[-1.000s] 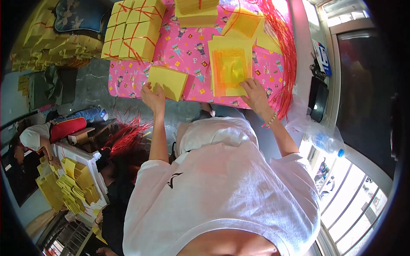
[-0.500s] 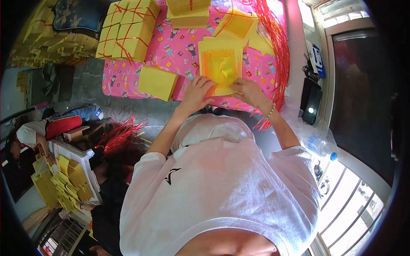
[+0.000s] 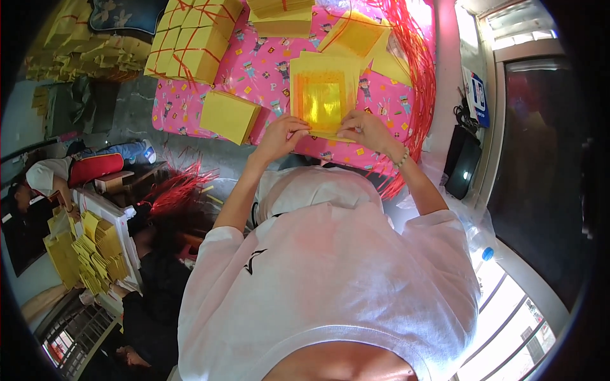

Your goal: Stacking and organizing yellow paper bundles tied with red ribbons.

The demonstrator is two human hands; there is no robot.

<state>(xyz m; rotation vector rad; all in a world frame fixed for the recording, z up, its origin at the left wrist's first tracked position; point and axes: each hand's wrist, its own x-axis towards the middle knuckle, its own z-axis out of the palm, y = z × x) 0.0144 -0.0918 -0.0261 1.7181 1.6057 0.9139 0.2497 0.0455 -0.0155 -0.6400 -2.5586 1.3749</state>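
The paper stack (image 3: pixel 324 95), yellow sheets with a shiny gold square on the top one, lies on the pink cloth (image 3: pixel 267 70) in front of the person, its near edge between both hands. The left hand (image 3: pixel 283 133) pinches that edge at its left corner, thumb and fingers closed on the paper; the right hand (image 3: pixel 365 130) grips the same edge at the right corner, fingers curled over it. The stack looks squared up but carries no red string, so by my reading it is gathered and aligned and the binding is not yet done.

Just left of the stack sits a loose block (image 3: pixel 230 116) of plain yellow paper, also unbound, hanging partly over the cloth's edge. Farther up the cloth lie tied bundles (image 3: pixel 194 38), crossed with red string, which I take as finished work; another bundle (image 3: pixel 279 16) lies at the top edge. Loose sheets (image 3: pixel 362 41) lie up and to the right, and a mass of red strings (image 3: pixel 416 76) runs down the cloth's right side, apart from both hands.

On the floor to the left, more red strings (image 3: pixel 178 190) spread out near another person (image 3: pixel 38 181), who lies beside a tray of yellow papers (image 3: pixel 89 247). Plenty of paper looks left to bundle.
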